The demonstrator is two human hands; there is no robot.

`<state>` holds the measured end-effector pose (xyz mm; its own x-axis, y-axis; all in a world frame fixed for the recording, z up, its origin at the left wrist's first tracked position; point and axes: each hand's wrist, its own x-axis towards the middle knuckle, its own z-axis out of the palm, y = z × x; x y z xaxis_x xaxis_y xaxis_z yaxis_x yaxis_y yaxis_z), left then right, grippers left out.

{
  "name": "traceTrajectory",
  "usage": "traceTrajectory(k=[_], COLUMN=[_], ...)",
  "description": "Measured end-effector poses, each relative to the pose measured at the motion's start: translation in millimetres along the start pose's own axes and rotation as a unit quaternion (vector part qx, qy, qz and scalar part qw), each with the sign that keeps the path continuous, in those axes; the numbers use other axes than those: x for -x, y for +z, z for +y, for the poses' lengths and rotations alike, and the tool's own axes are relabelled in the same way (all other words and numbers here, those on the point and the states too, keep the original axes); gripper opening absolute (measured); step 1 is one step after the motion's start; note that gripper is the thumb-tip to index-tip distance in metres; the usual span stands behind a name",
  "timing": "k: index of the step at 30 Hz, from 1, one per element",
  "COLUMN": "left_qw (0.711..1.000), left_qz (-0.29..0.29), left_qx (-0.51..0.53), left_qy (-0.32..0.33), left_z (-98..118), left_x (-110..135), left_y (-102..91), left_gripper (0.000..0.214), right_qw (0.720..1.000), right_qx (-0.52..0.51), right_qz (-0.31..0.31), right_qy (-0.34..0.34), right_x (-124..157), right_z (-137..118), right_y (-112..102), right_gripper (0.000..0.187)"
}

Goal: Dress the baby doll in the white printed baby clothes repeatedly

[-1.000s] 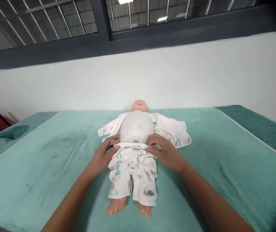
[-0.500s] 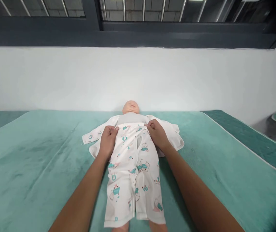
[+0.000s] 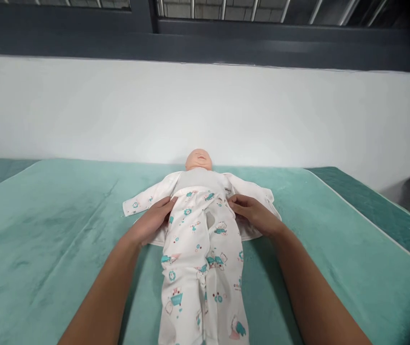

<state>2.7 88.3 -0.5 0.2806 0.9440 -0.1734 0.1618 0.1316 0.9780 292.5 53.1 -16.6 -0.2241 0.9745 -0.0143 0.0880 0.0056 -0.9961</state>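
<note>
A baby doll [image 3: 198, 160] lies on its back on a teal mat [image 3: 46, 230], head toward the white wall. It wears white printed trousers [image 3: 201, 249] pulled up to its chest, and an open white jacket [image 3: 143, 199] is spread beneath it. My left hand [image 3: 153, 221] rests against the doll's left flank, fingers extended along the trousers' side. My right hand [image 3: 257, 215] lies on the other flank, fingers stretched flat on the jacket beside the trousers. Neither hand grips the cloth.
A white wall [image 3: 205, 110] rises right behind the doll's head, with a dark window frame [image 3: 205, 38] above it. A darker green mat [image 3: 377, 201] adjoins on the right. The teal mat extends wide to the left and right of the doll.
The trousers' waistband went from the doll's hips up to its chest. My hands then let go of the waistband and slid down to the doll's sides, fingers now flat.
</note>
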Motion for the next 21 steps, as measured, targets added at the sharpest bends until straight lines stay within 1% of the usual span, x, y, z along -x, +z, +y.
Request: traceTrajectory(k=[2,3,6,8,9,10,12,14,16,17,19,21], left_qw=[0.996,0.993,0.982,0.975,0.973,0.971,0.968,0.967,0.966,0.964,0.959,0.951], left_qz=[-0.038,-0.045,-0.025,-0.009,-0.004,0.000,0.011,0.049,0.083,0.084,0.045,-0.001], left_qx=[0.074,0.107,0.187,0.216,0.227,0.236,0.248,0.247,0.245,0.252,0.279,0.308], left_qy=[-0.020,-0.025,-0.033,-0.039,-0.040,-0.039,-0.034,-0.024,-0.009,-0.005,-0.016,-0.040], left_z=[-2.0,-3.7,-10.1,-12.6,-12.5,-11.2,-5.4,2.3,8.1,9.3,8.1,4.5], left_x=[0.4,-0.4,-4.7,-6.8,-7.0,-6.5,-3.6,0.3,3.2,3.8,3.1,1.4], left_y=[0.0,0.5,3.2,6.0,7.8,10.0,15.1,20.8,25.8,27.9,30.8,32.4], left_gripper=[0.042,0.041,0.036,0.035,0.036,0.036,0.035,0.029,0.023,0.022,0.025,0.031], right_qw=[0.998,0.997,0.994,0.995,0.996,0.998,0.996,0.986,0.972,0.965,0.955,0.953], right_qx=[-0.039,-0.052,-0.066,-0.060,-0.054,-0.050,-0.056,-0.093,-0.145,-0.166,-0.190,-0.201], right_qz=[-0.043,-0.060,-0.089,-0.083,-0.066,-0.036,0.048,0.130,0.183,0.202,0.227,0.227], right_qy=[-0.002,-0.001,0.005,-0.003,-0.013,-0.025,-0.047,-0.051,-0.038,-0.030,-0.018,-0.008], right_x=[4.5,6.1,8.1,6.9,5.6,4.1,0.5,-3.0,-5.6,-6.4,-7.3,-7.5], right_z=[-0.8,-1.3,-2.0,-0.9,0.1,1.4,3.7,4.7,3.8,2.9,1.2,0.9], right_y=[-4.8,-6.3,-7.3,-4.9,-2.6,0.6,9.1,19.0,27.8,31.2,35.4,36.5], right_gripper=[0.029,0.027,0.022,0.019,0.018,0.018,0.018,0.021,0.025,0.027,0.030,0.029])
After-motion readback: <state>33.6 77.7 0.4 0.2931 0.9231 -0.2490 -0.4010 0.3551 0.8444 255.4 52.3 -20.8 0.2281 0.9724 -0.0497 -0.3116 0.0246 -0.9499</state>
